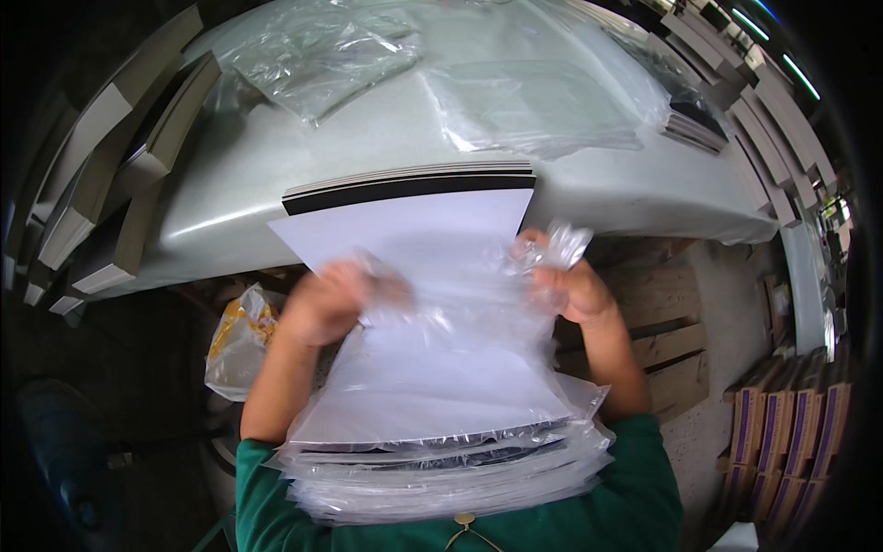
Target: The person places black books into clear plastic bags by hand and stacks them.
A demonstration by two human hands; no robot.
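My left hand (329, 302) and my right hand (570, 285) both grip the open mouth of a clear plastic bag (460, 304). A flat white sheet (405, 235) sticks out of that bag toward the table. The bagged sheet lies on a stack of similar bagged sheets (441, 469) resting against my chest. Just beyond my hands, a stack of unbagged white sheets with dark edges (409, 184) sits at the near edge of the grey table (230, 193).
Loose clear plastic bags (322, 51) and a pile of flat bags (533, 106) lie on the table. Cardboard pieces (101, 175) lean at the left. Stacked sheets (763, 138) line the right. A wooden pallet (667, 331) and purple-edged boxes (791, 423) stand on the floor.
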